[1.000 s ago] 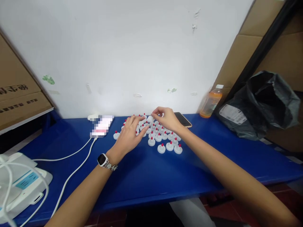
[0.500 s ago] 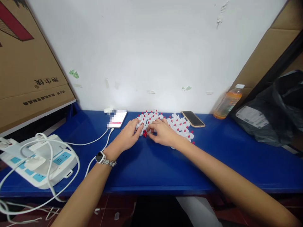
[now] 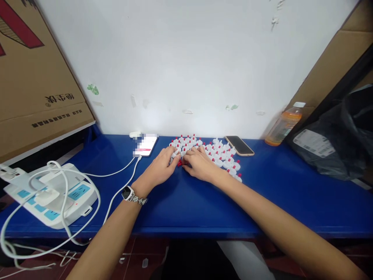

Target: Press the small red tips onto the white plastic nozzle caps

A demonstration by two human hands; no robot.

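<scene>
Both hands, left hand (image 3: 159, 171) and right hand (image 3: 199, 165), meet over tiny red plastic bits (image 3: 179, 163). Their fingers (image 3: 174, 154) pinch narrow, holding a small white plastic cap (image 3: 176, 153). More red-tipped white caps (image 3: 221, 155) sit just behind on the blue desk (image 3: 204, 210).

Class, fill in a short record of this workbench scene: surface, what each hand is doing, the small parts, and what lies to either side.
Surface: blue table
Left hand: on the table, fingers at the white caps with red tips
Right hand: beside the left, at small red pieces
Left side: power strip, charging phone, cardboard box
Right side: dark phone, orange bottle, black bag
</scene>
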